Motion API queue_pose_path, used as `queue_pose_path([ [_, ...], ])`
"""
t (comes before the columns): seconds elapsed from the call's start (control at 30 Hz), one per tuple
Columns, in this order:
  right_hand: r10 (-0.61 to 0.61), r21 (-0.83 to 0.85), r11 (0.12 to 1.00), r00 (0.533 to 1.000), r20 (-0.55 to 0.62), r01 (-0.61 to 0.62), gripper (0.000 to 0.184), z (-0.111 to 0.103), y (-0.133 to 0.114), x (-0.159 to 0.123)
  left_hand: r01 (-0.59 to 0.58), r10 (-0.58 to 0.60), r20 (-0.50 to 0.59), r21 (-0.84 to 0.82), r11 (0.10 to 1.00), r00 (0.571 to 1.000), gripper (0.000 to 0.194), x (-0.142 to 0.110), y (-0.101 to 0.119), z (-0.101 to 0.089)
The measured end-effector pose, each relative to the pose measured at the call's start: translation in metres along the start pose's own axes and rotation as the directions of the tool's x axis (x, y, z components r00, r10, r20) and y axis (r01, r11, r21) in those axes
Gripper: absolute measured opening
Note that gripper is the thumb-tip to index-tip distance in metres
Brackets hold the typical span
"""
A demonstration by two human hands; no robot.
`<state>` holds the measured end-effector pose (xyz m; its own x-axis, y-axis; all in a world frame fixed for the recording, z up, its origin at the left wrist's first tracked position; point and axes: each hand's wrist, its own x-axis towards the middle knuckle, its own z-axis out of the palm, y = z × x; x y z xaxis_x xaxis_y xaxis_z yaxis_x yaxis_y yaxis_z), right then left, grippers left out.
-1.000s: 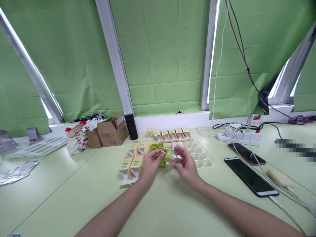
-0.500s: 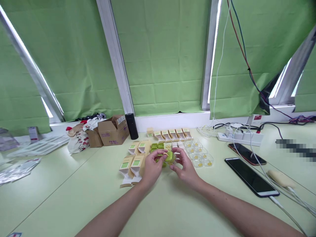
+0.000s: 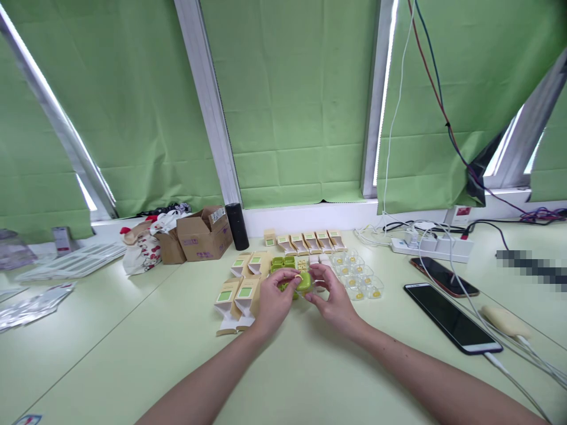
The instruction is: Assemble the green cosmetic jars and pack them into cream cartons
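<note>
Between my two hands, above the table, is a small rounded green case (image 3: 304, 282). My left hand (image 3: 275, 296) pinches its left side, thumb and fingers closed. On the other side, my right hand (image 3: 333, 300) has its thumb and fingertips closed around the right edge, where something clear shows. Several green cases (image 3: 283, 261) stand in rows just behind my left hand, partly hidden. Small yellow pieces (image 3: 302, 265) and white blocks (image 3: 319, 259) lie beyond the held case. Clear plastic cups with yellow centres (image 3: 357, 275) are grouped right of my right hand.
Open cardboard boxes with green labels (image 3: 245, 294) stand left of my hands, and more small boxes (image 3: 311, 241) line the back. At right lie two phones (image 3: 452, 316), cables and a power strip (image 3: 436, 247). A brown carton (image 3: 201, 239) and black cylinder (image 3: 237, 227) stand back left.
The green case has turned slightly between my fingers, so its smooth face shows more. Both hands stay in almost the same place.
</note>
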<state>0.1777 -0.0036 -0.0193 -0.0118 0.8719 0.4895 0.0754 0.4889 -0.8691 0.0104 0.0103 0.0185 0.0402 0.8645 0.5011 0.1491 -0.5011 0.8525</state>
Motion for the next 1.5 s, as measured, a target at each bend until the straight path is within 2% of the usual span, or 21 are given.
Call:
queue_pose_path([
  [0.23,0.005,-0.012,1.0,1.0,0.003,-0.005,0.057,-0.001,0.001,0.0,0.002,-0.002,-0.005,-0.009,1.0,1.0,0.012,0.002,0.0,-0.002],
  [0.37,0.02,-0.008,1.0,1.0,-0.012,-0.02,0.056,-0.001,0.001,0.0,0.042,-0.044,-0.049,-0.055,0.998,0.998,0.021,0.007,-0.005,-0.006],
  [0.5,0.022,0.04,0.999,1.0,-0.019,-0.022,0.056,-0.001,0.001,-0.001,0.137,-0.16,-0.12,-0.177,0.975,0.98,0.036,0.015,-0.012,-0.01],
  [0.63,0.023,0.069,0.997,1.0,-0.007,-0.023,0.053,-0.002,0.002,-0.002,0.256,-0.325,-0.145,-0.36,0.897,0.935,0.045,0.019,-0.017,-0.014],
  [0.8,0.005,-0.092,0.996,1.0,-0.014,-0.006,0.039,-0.006,-0.001,0.0,0.312,-0.407,-0.158,-0.422,0.851,0.9,0.043,0.02,-0.021,-0.017],
  [0.93,-0.071,-0.259,0.964,0.997,-0.032,0.06,0.022,-0.015,-0.017,0.001,0.316,-0.421,-0.163,-0.442,0.84,0.892,0.041,0.02,-0.019,-0.018],
  [1.0,-0.107,-0.323,0.941,0.994,0.009,0.104,0.012,-0.025,-0.027,-0.001,0.314,-0.421,-0.164,-0.445,0.839,0.892,0.04,0.021,-0.018,-0.018],
  [1.07,-0.126,-0.387,0.912,0.991,0.055,0.137,0.011,-0.039,-0.036,-0.007,0.32,-0.428,-0.161,-0.449,0.834,0.89,0.04,0.021,-0.017,-0.018],
  [1.23,-0.164,-0.542,0.821,0.984,0.076,0.179,0.006,-0.092,-0.05,-0.025,0.35,-0.463,-0.157,-0.461,0.815,0.872,0.038,0.022,-0.016,-0.016],
  [1.37,-0.043,-0.683,0.724,0.994,0.101,0.1,0.007,-0.136,-0.051,-0.038,0.349,-0.474,-0.181,-0.467,0.812,0.862,0.034,0.022,-0.014,-0.014],
  [1.5,0.027,-0.769,0.637,0.995,0.095,0.056,0.008,-0.163,-0.039,-0.051,0.351,-0.478,-0.174,-0.476,0.806,0.861,0.031,0.022,-0.013,-0.011],
])
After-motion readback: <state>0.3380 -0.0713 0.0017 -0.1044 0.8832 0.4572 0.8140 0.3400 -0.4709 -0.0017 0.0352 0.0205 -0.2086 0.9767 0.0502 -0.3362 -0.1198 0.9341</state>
